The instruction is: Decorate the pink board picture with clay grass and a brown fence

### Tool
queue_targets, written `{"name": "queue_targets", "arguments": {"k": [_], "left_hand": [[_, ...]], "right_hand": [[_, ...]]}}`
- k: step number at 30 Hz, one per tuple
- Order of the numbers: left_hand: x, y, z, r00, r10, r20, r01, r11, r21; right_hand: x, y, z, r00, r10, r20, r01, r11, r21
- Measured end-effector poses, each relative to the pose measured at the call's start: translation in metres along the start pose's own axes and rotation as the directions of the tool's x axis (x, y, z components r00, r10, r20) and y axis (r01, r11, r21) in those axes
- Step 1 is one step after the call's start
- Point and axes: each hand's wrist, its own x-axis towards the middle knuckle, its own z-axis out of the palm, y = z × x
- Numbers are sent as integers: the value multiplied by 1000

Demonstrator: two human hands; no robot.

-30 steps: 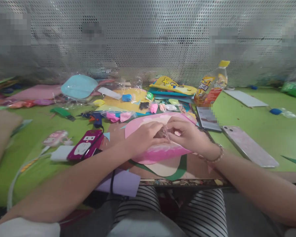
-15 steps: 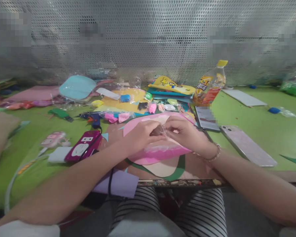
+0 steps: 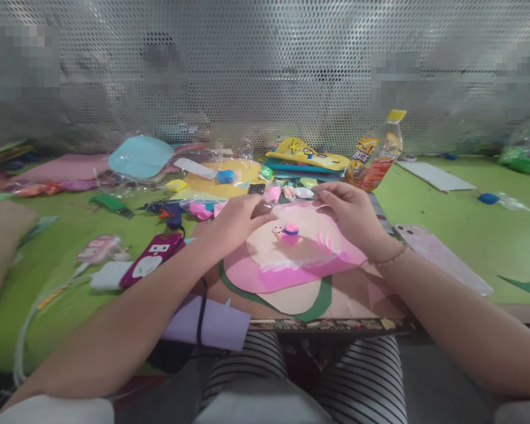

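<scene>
My left hand (image 3: 241, 222) is closed on a small clear packet with something brown in it (image 3: 261, 207), above the far left part of a pink and cream paper shape (image 3: 282, 277). Off to the right, my right hand (image 3: 347, 209) is pinched together over the shape's far right edge; whatever its fingertips hold is too small to make out. Between and below the hands, a small pink clay figure with a blue band (image 3: 290, 231) sits on the shape. Pink strands (image 3: 324, 240) and a white and magenta strip also lie on it.
Beyond the hands lie small clay packets (image 3: 225, 176), a glue gun (image 3: 172, 215) and yellow cut-outs (image 3: 309, 154). A bottle (image 3: 375, 156) stands behind my right hand. A phone (image 3: 441, 259) is at right, a magenta device (image 3: 152, 259) at left, with cables and purple paper (image 3: 212, 324).
My hands have moved apart, the left slightly left and away, the right farther away and to the right. The pink figure between them has come into view.
</scene>
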Motion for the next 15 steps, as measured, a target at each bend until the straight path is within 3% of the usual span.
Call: {"name": "queue_targets", "arguments": {"k": [3, 6, 10, 15], "left_hand": [[-3, -12, 3, 995, -63, 72, 40, 957, 286], [-7, -24, 8, 985, -151, 89, 106, 917, 384], [-8, -26, 12, 982, -167, 89, 129, 934, 333], [-5, -1, 17, 991, -81, 107, 71, 994, 87]], "right_hand": [[-3, 4, 5, 993, 62, 104, -66, 997, 42], [-8, 8, 8, 983, 91, 160, -103, 992, 74], [-11, 12, 9, 969, 115, 217, -130, 990, 58], [-13, 13, 12, 980, 35, 194, -10, 992, -129]]}}
